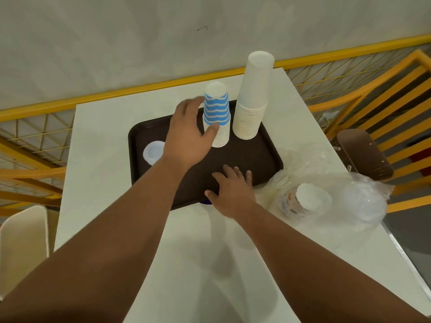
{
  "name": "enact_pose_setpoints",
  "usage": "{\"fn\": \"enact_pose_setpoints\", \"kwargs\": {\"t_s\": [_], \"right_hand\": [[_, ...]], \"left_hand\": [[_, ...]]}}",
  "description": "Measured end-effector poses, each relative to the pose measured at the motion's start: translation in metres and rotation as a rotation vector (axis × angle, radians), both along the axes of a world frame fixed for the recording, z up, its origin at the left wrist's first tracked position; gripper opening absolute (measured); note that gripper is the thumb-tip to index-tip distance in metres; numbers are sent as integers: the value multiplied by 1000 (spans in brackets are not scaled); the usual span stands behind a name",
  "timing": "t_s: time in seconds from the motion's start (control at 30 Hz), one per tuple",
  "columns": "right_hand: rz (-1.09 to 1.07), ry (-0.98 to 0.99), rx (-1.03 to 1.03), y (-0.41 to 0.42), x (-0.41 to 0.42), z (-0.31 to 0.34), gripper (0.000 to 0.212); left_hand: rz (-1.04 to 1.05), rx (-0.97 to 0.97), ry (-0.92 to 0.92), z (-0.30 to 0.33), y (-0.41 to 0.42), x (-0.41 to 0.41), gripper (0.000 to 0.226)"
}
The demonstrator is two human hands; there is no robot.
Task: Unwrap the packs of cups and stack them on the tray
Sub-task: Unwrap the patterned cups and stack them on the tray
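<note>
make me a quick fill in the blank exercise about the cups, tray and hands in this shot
1. The striped cup stack has bands of white and ____.
2. Both upside-down cup stacks stand on the dark brown ____.
3. The taller stack on the tray is the plain white stack, which stands to the ____ of the striped one.
4. The left hand grips the striped stack while the right hand rests flat on the tray's near ____.

Missing words: blue; tray; right; edge

A white worktop (105, 183) stands against a pale wall (140, 43) with yellow railing (163, 83). A brown-seated chair (363, 155) sits off its right edge, a cream chair (23, 241) off its left.
</note>
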State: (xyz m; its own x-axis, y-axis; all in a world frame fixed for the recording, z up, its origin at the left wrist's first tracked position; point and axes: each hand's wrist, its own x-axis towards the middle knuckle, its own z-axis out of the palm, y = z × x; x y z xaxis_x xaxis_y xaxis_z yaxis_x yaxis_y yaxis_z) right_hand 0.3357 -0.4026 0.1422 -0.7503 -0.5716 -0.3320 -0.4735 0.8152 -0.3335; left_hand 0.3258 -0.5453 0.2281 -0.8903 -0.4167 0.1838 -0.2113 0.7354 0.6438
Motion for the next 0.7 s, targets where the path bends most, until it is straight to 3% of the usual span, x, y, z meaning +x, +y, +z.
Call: {"fn": "enact_pose_setpoints", "kwargs": {"t_s": [0.07,0.13,0.27,0.43,0.7], "right_hand": [[-25,-23,-307,3,15,9,50],[-30,-49,-489,11,32,16,40],[-27,-64,-542,32,61,27,22],[-35,-36,-599,69,79,43,16],[-39,-39,-735,156,69,60,12]], "left_hand": [[31,20,14,-4,10,28,58],[37,74,25,-10,20,53,55],[23,171,-33,-20,42,90,52],[-62,152,-85,-18,81,122,42],[-87,149,9,-6,172,116,27]]}}
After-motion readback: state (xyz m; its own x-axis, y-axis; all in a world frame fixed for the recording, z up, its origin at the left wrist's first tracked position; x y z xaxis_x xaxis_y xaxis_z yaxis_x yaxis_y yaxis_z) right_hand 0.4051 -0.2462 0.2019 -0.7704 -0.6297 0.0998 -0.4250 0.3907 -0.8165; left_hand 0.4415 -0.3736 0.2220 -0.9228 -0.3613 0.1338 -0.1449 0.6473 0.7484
